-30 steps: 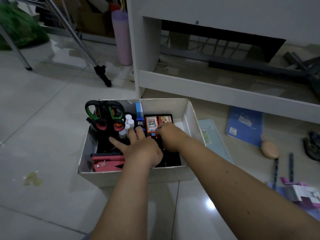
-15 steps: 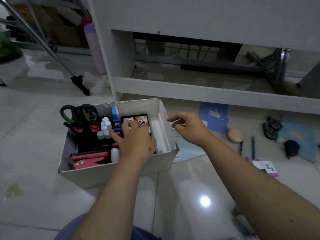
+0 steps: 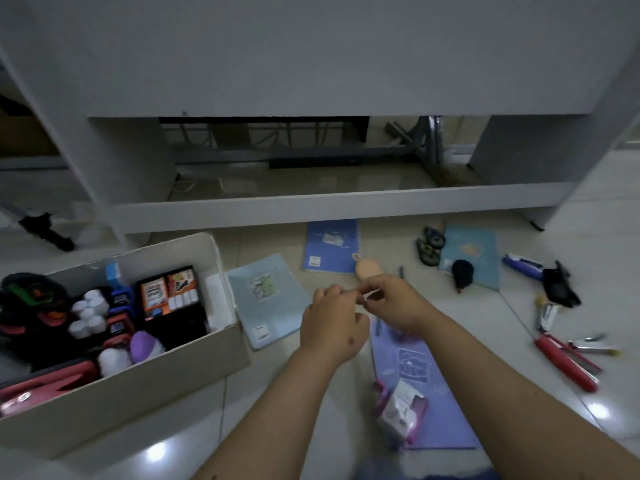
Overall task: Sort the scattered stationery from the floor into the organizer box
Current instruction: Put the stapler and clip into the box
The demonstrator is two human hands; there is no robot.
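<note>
- Dim, bluish indoor light — overhead lamps glare as white spots on the glossy pale floor tiles (image 3: 519,327).
- Motion blur softens everything; wide-angle edges bow.

Two bare forearms, no sleeves (blue garment at the bottom edge)

No lettering before you can be read: the print on the orange carton (image 3: 153,296) in the organizer box (image 3: 145,382) and on the purple notebook (image 3: 420,386) is blurred.
</note>
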